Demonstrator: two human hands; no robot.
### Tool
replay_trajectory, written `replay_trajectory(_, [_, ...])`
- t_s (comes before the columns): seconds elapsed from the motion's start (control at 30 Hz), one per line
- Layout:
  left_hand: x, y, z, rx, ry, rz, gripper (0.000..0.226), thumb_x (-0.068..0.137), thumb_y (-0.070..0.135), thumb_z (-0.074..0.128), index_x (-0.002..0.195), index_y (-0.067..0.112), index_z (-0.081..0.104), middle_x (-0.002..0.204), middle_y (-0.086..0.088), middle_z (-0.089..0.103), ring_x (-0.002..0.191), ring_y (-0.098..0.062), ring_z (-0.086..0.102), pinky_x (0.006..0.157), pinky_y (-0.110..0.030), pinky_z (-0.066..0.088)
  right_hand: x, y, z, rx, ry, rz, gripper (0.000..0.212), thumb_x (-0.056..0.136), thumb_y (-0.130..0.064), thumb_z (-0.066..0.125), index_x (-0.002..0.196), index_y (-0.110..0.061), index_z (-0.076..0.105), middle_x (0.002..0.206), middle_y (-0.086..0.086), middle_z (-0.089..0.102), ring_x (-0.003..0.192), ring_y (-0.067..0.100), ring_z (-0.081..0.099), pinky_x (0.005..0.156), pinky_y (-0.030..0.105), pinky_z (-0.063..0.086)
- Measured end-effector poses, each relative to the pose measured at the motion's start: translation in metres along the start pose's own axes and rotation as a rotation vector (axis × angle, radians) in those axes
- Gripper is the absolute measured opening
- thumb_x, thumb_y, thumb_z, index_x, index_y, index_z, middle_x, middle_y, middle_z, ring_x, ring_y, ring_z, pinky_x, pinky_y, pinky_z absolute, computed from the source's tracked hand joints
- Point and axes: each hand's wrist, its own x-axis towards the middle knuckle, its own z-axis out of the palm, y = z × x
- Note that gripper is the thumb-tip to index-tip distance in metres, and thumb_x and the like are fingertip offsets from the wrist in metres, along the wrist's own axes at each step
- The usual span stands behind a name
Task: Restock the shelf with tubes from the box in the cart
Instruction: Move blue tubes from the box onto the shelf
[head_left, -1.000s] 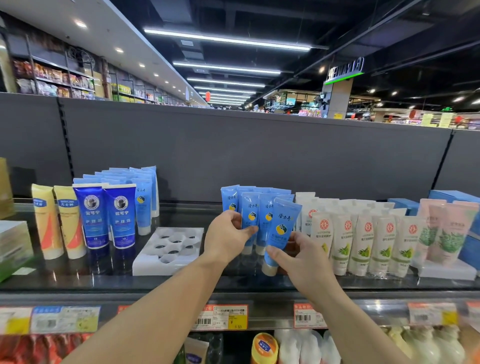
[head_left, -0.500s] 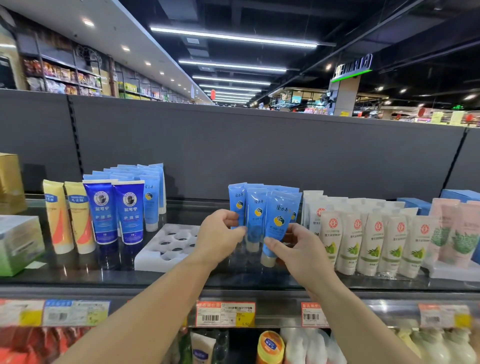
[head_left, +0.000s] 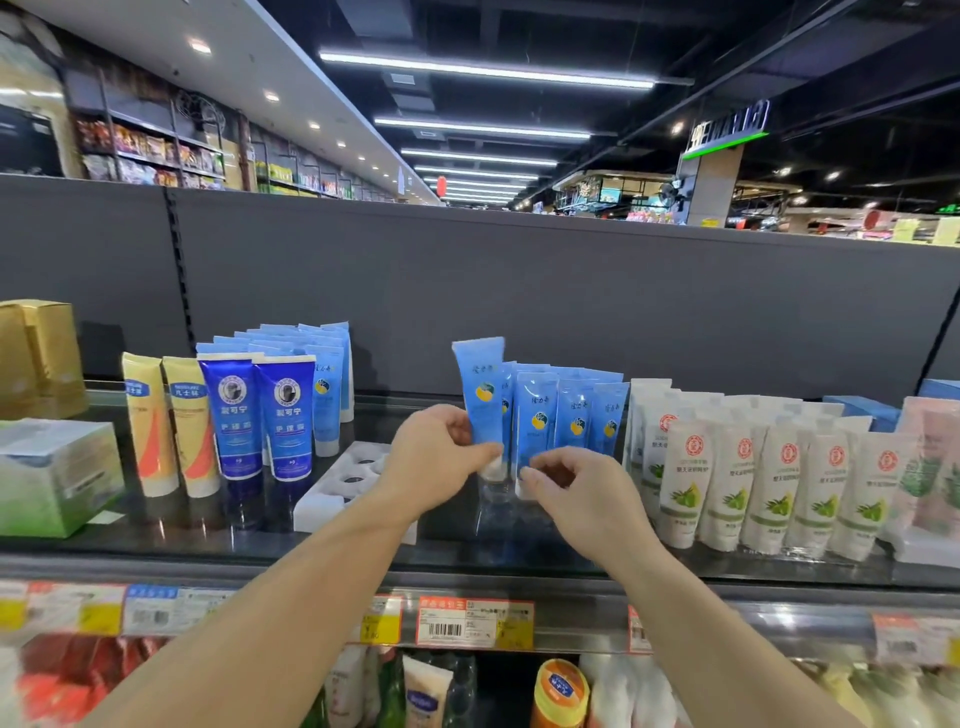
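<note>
My left hand (head_left: 441, 460) grips a light-blue tube (head_left: 480, 395) near its white cap and holds it upright, a little above and left of the row of matching blue tubes (head_left: 576, 410) on the black shelf (head_left: 156, 535). Beside it, my right hand (head_left: 579, 491) has curled fingers, and its thumb and forefinger pinch the cap end of the front blue tube (head_left: 535, 426), which stands in the row. The box and the cart are out of view.
A white holed tray (head_left: 340, 491) lies left of my hands. Dark-blue tubes (head_left: 260, 415), yellow tubes (head_left: 166, 426) and more light-blue tubes (head_left: 324, 384) stand further left. White tubes (head_left: 737, 483) fill the right side. Price tags (head_left: 472, 621) line the shelf edge.
The tilted tube in my right hand now stands upright at the front of the row. My left hand has raised another blue tube up at the row's left end.
</note>
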Motion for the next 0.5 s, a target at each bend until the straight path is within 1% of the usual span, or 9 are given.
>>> replay_trajectory(0.07, [0.006,-0.003,0.005,0.006,0.043,-0.05,0.025,0.08,0.029,0.077,0.099,0.02,0.063,0.093,0.009,0.068,0.086,-0.004,0.063,0.079,-0.026,0.054,-0.004,0.008,-0.002,-0.104,-0.022,-0.021,0.02,0.092,-0.032,0.061,0.109,-0.024,0.067,0.092,-0.015,0.064,0.086,-0.001,0.057,0.081,0.017,0.047])
replay_trajectory(0.13, [0.009,-0.008,0.013,0.031,0.039,-0.079,0.029,0.079,0.031,0.077,0.102,0.018,0.064,0.095,0.007,0.068,0.089,-0.007,0.064,0.081,-0.03,0.055,-0.008,0.015,-0.003,-0.158,-0.044,-0.03,0.019,0.092,-0.031,0.061,0.109,-0.025,0.068,0.092,-0.015,0.064,0.086,0.0,0.057,0.082,0.019,0.047])
replay_trajectory(0.17, [0.01,-0.009,0.016,0.045,0.032,-0.093,0.03,0.079,0.031,0.077,0.103,0.018,0.064,0.096,0.007,0.068,0.089,-0.008,0.063,0.08,-0.03,0.054,-0.009,0.018,-0.003,-0.173,-0.054,-0.033,0.02,0.092,-0.031,0.06,0.11,-0.026,0.068,0.093,-0.015,0.064,0.086,0.0,0.057,0.081,0.017,0.047])
replay_trajectory(0.23, [0.011,-0.01,0.022,0.068,0.028,-0.112,0.03,0.079,0.032,0.077,0.102,0.02,0.062,0.092,0.01,0.065,0.086,-0.006,0.061,0.074,-0.024,0.05,-0.01,0.022,-0.003,-0.188,-0.071,-0.034,0.021,0.092,-0.032,0.06,0.111,-0.027,0.068,0.095,-0.016,0.064,0.086,-0.001,0.057,0.079,0.016,0.046])
replay_trajectory(0.3, [0.011,-0.01,0.023,0.088,0.036,-0.121,0.028,0.078,0.032,0.079,0.096,0.022,0.061,0.085,0.013,0.062,0.081,-0.005,0.059,0.067,-0.021,0.044,-0.011,0.025,-0.003,-0.193,-0.073,-0.031,0.021,0.092,-0.032,0.06,0.111,-0.027,0.069,0.097,-0.016,0.067,0.089,0.0,0.058,0.082,0.019,0.048])
replay_trajectory(0.33, [0.011,-0.009,0.024,0.099,0.035,-0.128,0.028,0.077,0.033,0.079,0.093,0.023,0.06,0.084,0.013,0.062,0.08,-0.005,0.059,0.066,-0.022,0.044,-0.011,0.026,-0.003,-0.193,-0.075,-0.031,0.022,0.092,-0.032,0.06,0.112,-0.027,0.069,0.098,-0.016,0.067,0.09,0.001,0.058,0.083,0.02,0.049])
replay_trajectory(0.43, [0.012,-0.008,0.025,0.153,0.004,-0.149,0.03,0.075,0.036,0.08,0.09,0.022,0.059,0.087,0.007,0.065,0.084,-0.011,0.062,0.077,-0.032,0.053,-0.011,0.027,-0.001,-0.202,-0.082,-0.039,0.022,0.092,-0.032,0.06,0.113,-0.028,0.068,0.096,-0.017,0.065,0.09,0.001,0.058,0.083,0.019,0.049])
replay_trajectory(0.5, [0.013,-0.007,0.026,0.172,-0.018,-0.153,0.029,0.076,0.038,0.079,0.089,0.022,0.059,0.087,0.006,0.065,0.083,-0.01,0.062,0.078,-0.034,0.054,-0.011,0.027,0.0,-0.21,-0.083,-0.044,0.021,0.092,-0.031,0.06,0.112,-0.028,0.067,0.094,-0.018,0.062,0.088,0.001,0.057,0.081,0.018,0.048])
